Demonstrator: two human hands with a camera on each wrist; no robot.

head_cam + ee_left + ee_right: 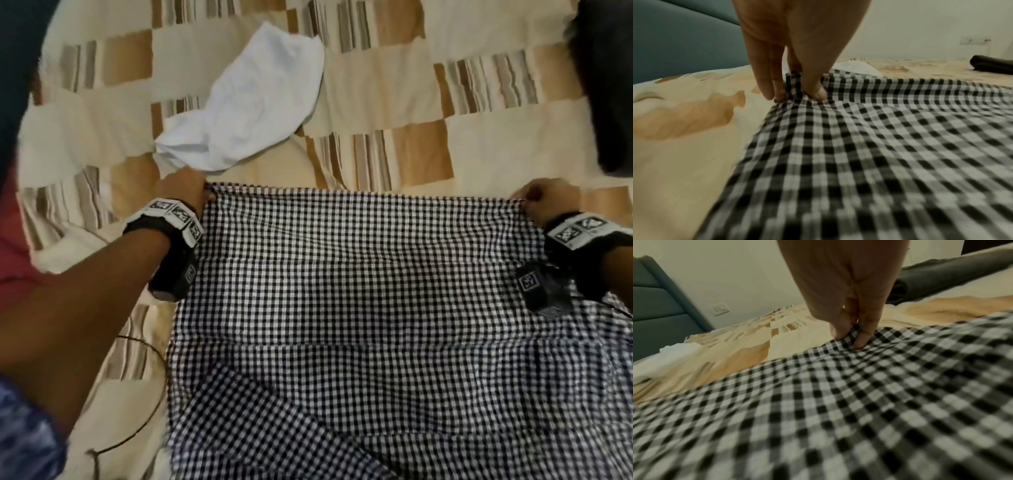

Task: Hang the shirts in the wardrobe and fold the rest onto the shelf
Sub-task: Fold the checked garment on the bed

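A black-and-white checked garment [359, 291] lies spread flat on the bed, its far edge pulled taut. My left hand [186, 192] pinches the far left corner of the checked garment [859, 146] between thumb and fingers [777, 91]. My right hand [544, 202] pinches the far right corner of the checked garment [838, 402], fingertips [861, 340] pressed into the cloth. A crumpled white garment [250, 99] lies on the bed just beyond my left hand.
The bedspread [394, 78] is cream with tan and striped squares. A dark rolled garment [603, 85] lies at the far right. A teal headboard [684, 37] stands at the left. A thin dark cord [150, 404] runs over the bed's near left.
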